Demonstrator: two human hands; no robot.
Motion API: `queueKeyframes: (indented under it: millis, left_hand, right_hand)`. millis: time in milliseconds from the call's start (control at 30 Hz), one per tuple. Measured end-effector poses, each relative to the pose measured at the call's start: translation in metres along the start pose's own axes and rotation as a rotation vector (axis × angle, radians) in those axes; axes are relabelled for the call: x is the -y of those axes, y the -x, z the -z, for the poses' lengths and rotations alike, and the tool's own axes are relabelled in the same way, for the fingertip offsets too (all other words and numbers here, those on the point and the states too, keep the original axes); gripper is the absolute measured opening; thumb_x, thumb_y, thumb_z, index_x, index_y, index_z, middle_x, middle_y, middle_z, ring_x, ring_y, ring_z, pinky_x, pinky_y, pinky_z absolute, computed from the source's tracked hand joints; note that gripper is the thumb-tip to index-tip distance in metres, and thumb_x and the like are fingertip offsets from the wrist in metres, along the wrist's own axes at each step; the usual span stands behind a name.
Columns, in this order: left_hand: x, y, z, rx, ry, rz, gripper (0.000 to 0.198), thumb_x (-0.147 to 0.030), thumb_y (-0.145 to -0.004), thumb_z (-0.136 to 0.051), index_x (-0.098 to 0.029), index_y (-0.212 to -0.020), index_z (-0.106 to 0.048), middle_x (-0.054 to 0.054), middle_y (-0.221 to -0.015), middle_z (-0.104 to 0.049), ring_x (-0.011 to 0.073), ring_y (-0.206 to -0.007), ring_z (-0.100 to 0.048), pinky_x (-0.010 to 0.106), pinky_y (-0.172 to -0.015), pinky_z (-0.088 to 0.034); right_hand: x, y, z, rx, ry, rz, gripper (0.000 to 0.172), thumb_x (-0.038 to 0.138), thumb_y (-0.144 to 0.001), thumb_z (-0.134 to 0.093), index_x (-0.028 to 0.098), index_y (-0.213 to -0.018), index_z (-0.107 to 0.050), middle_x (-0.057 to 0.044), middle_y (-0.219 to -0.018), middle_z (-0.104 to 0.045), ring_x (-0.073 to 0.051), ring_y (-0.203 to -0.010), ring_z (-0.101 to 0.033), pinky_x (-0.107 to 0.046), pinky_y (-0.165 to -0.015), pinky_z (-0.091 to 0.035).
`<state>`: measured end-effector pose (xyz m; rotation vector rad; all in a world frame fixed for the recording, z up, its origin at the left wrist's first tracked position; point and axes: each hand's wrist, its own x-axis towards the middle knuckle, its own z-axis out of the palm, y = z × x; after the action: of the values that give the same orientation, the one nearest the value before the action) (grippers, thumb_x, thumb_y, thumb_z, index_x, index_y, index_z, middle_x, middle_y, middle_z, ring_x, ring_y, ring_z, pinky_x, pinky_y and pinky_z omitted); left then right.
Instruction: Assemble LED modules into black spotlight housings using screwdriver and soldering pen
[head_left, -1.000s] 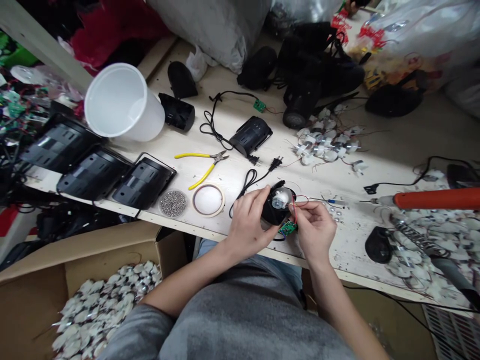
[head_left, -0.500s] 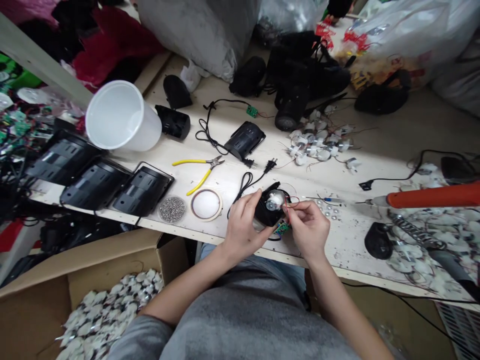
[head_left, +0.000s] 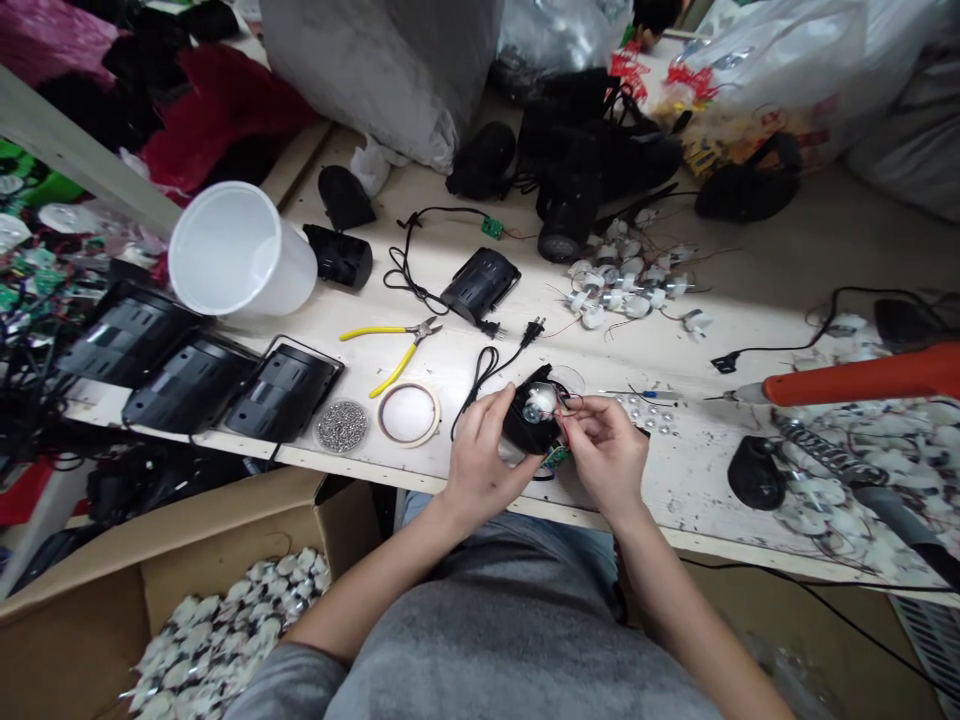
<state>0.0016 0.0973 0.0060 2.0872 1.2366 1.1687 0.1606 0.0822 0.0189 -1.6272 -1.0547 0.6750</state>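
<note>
My left hand grips the left side of a black plastic housing near the table's front edge, thumb along its near side. Inside the housing sits a small motor with a white cap. My right hand pinches thin red wires at the housing's right side. A small green circuit board hangs at the near edge, between both hands. A black cord with a plug lies behind the housing. Small clear round pieces and a thin screwdriver lie right of my right hand.
Yellow-handled cutters, a tape roll and a dish of screws lie to the left. An orange electric screwdriver points in from the right. Several motors are piled behind. A cardboard box stands below the table at left.
The view has shifted slightly, moving most things a little left in the picture. My right fingers have stayed at the wires and my left hand still holds the housing.
</note>
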Motion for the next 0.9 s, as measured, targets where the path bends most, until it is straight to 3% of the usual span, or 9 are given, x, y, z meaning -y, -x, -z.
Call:
queueKeyframes:
  millis: [167, 433, 533, 700, 800, 900]
  left_hand:
    - [0.002, -0.002, 0.000, -0.015, 0.001, -0.014, 0.075, -0.038, -0.082, -0.076, -0.017, -0.145, -0.042, 0.014, -0.120, -0.064, 0.0242, -0.113, -0.063, 0.038, -0.096, -0.055]
    - [0.004, -0.002, 0.000, -0.021, -0.015, -0.002, 0.079, -0.041, -0.076, -0.081, -0.020, -0.143, -0.044, 0.011, -0.116, -0.065, 0.0242, -0.106, -0.065, 0.037, -0.089, -0.058]
    - [0.001, -0.004, -0.001, -0.035, -0.031, -0.005, 0.077, -0.043, -0.076, -0.082, -0.020, -0.140, -0.046, 0.011, -0.115, -0.066, 0.0247, -0.106, -0.064, 0.038, -0.089, -0.057]
    - [-0.005, -0.011, 0.001, -0.038, -0.051, 0.004, 0.075, -0.044, -0.072, -0.085, -0.019, -0.134, -0.050, 0.010, -0.111, -0.065, 0.0246, -0.102, -0.063, 0.038, -0.085, -0.057]
    - [-0.007, -0.012, 0.003, -0.023, -0.060, 0.011, 0.073, -0.043, -0.073, -0.085, -0.019, -0.132, -0.050, 0.010, -0.112, -0.064, 0.0244, -0.102, -0.062, 0.038, -0.083, -0.057]
    - [-0.010, -0.012, 0.003, -0.010, -0.047, 0.014, 0.073, -0.039, -0.072, -0.086, -0.018, -0.131, -0.050, 0.010, -0.113, -0.062, 0.0241, -0.103, -0.061, 0.036, -0.082, -0.057]
  right_hand:
    - [0.002, -0.003, 0.005, 0.045, 0.063, 0.094, 0.012, 0.033, -0.081, -0.068, 0.022, -0.084, -0.071, 0.000, -0.073, -0.069, -0.011, -0.050, -0.058, -0.026, -0.049, -0.048]
    - [0.011, -0.011, 0.007, 0.089, 0.127, 0.196, 0.017, 0.029, -0.081, -0.066, 0.023, -0.065, -0.066, 0.001, -0.062, -0.059, -0.012, -0.053, -0.050, -0.026, -0.050, -0.041]
    - [0.008, -0.013, 0.009, 0.118, 0.116, 0.177, 0.015, 0.031, -0.082, -0.065, 0.023, -0.070, -0.070, -0.001, -0.066, -0.063, -0.013, -0.058, -0.055, -0.027, -0.054, -0.044]
    - [0.006, -0.015, 0.019, 0.205, 0.039, 0.078, 0.022, 0.035, -0.088, -0.059, 0.025, -0.098, -0.076, -0.002, -0.084, -0.073, -0.015, -0.066, -0.064, -0.030, -0.063, -0.053]
    - [0.008, -0.016, 0.023, 0.283, -0.115, -0.036, 0.031, 0.045, -0.089, -0.056, 0.025, -0.102, -0.076, -0.003, -0.091, -0.076, -0.017, -0.071, -0.068, -0.032, -0.067, -0.057]
    - [0.008, -0.015, 0.022, 0.302, -0.116, -0.035, 0.033, 0.049, -0.085, -0.062, 0.023, -0.102, -0.074, -0.004, -0.092, -0.076, -0.018, -0.074, -0.069, -0.031, -0.067, -0.057]
